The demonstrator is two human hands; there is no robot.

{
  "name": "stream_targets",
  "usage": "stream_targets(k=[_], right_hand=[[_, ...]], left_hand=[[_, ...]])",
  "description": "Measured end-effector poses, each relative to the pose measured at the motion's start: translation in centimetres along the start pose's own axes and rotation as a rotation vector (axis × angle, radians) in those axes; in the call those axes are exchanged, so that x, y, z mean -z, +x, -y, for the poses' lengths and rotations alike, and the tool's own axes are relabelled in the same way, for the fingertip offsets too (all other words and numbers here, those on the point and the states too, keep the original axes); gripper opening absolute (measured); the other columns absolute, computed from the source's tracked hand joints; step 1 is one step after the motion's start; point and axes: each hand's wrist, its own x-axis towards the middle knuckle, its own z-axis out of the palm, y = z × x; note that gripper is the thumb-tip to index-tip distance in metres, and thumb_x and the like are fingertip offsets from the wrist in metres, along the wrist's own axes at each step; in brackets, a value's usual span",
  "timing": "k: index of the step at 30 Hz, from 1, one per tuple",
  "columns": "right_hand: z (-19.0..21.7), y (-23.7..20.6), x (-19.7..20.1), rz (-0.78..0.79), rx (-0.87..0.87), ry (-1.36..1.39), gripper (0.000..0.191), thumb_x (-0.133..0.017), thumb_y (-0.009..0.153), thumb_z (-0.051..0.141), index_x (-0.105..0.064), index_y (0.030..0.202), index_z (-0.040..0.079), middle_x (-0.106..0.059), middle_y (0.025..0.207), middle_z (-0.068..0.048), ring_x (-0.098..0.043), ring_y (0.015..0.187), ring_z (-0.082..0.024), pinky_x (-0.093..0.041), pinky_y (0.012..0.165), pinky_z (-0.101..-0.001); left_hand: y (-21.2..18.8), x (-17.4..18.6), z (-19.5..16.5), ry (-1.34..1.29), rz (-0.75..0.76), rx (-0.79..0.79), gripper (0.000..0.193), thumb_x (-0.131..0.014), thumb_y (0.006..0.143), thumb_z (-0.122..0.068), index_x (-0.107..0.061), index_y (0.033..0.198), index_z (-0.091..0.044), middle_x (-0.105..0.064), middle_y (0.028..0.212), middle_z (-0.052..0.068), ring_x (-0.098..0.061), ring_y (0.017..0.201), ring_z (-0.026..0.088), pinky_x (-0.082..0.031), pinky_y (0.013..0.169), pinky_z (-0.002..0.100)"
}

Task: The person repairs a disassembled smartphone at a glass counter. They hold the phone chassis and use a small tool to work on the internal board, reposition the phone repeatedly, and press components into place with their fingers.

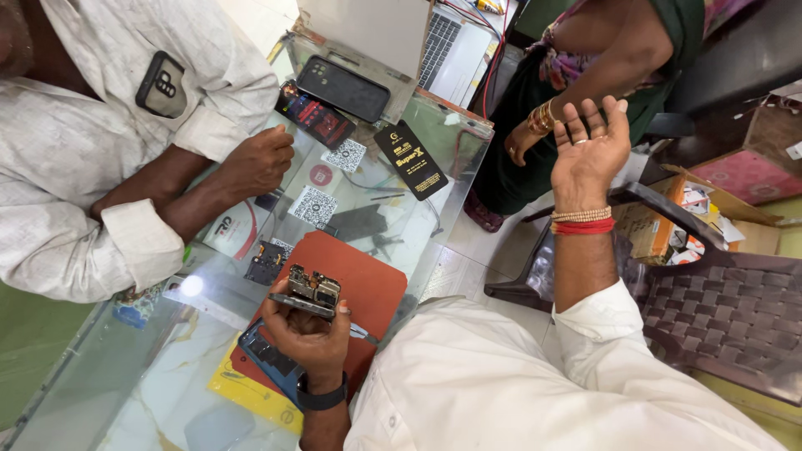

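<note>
My left hand (307,334), with a black watch on the wrist, grips a disassembled phone (307,292) whose circuit board faces up. It hovers over an orange-red work mat (368,288) on the glass counter (150,376). A blue phone shell (271,359) lies on the mat just under that hand. My right hand (589,146) is raised off the counter to the right, palm open, fingers spread, holding nothing. Red and beaded bands circle its wrist.
A person in a white shirt (75,142) leans folded arms on the counter's left. Another person's hand with gold bangles (526,138) is at the top. A black phone (344,88), black box (409,159), code cards, a laptop (455,46), a brown chair (718,309) and a cardboard box (660,230) surround me.
</note>
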Motion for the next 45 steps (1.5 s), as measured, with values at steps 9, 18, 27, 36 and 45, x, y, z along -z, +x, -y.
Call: stream_targets(k=[9, 18, 27, 36, 45], right_hand=[[-0.5, -0.4, -0.7, 0.028, 0.074, -0.103, 0.041, -0.068, 0.098, 0.035, -0.056, 0.128, 0.009, -0.066, 0.111, -0.005, -0.069, 0.097, -0.023, -0.055, 0.084, -0.039], [-0.9, -0.5, -0.9, 0.057, 0.154, -0.297, 0.016, -0.068, 0.102, 0.014, -0.063, 0.114, 0.006, -0.072, 0.098, -0.005, -0.07, 0.078, -0.012, -0.056, 0.067, -0.0258], [-0.9, -1.1, -1.5, 0.179, 0.472, -0.529, 0.006, -0.07, 0.104, 0.004, -0.066, 0.104, 0.0, -0.069, 0.091, -0.005, -0.064, 0.074, -0.008, -0.053, 0.066, -0.0209], [-0.7, -2.9, -1.4, 0.305, 0.987, -1.652, 0.023, -0.084, 0.091, 0.011, -0.07, 0.109, 0.008, -0.07, 0.097, -0.011, -0.068, 0.089, -0.032, -0.054, 0.078, -0.044], [-1.1, -2.8, 0.2, 0.396, 0.594, -2.054, 0.048, -0.087, 0.082, 0.021, -0.068, 0.124, 0.009, -0.07, 0.104, -0.014, -0.068, 0.094, -0.039, -0.053, 0.076, -0.0517]], left_hand=[[0.0, -0.1, 0.2, -0.063, 0.016, -0.013, 0.078, -0.078, 0.082, 0.004, -0.035, 0.147, -0.001, -0.053, 0.131, 0.013, -0.068, 0.107, 0.019, -0.064, 0.09, 0.03], [0.1, 0.1, 0.4, -0.038, 0.008, -0.02, 0.079, -0.079, 0.083, 0.002, -0.035, 0.148, -0.001, -0.051, 0.135, 0.013, -0.067, 0.111, 0.019, -0.063, 0.092, 0.03], [0.0, 0.1, 0.5, -0.064, 0.031, -0.021, 0.079, -0.08, 0.084, 0.001, -0.035, 0.148, -0.002, -0.052, 0.135, 0.013, -0.067, 0.114, 0.019, -0.064, 0.094, 0.032], [-0.2, 0.2, 0.2, -0.059, 0.03, -0.014, 0.08, -0.08, 0.084, 0.0, -0.034, 0.15, -0.001, -0.05, 0.138, 0.013, -0.064, 0.115, 0.018, -0.062, 0.096, 0.03], [-0.3, 0.2, 0.5, -0.087, 0.033, -0.011, 0.082, -0.08, 0.083, -0.001, -0.034, 0.15, -0.002, -0.051, 0.139, 0.012, -0.065, 0.115, 0.017, -0.06, 0.098, 0.029]])
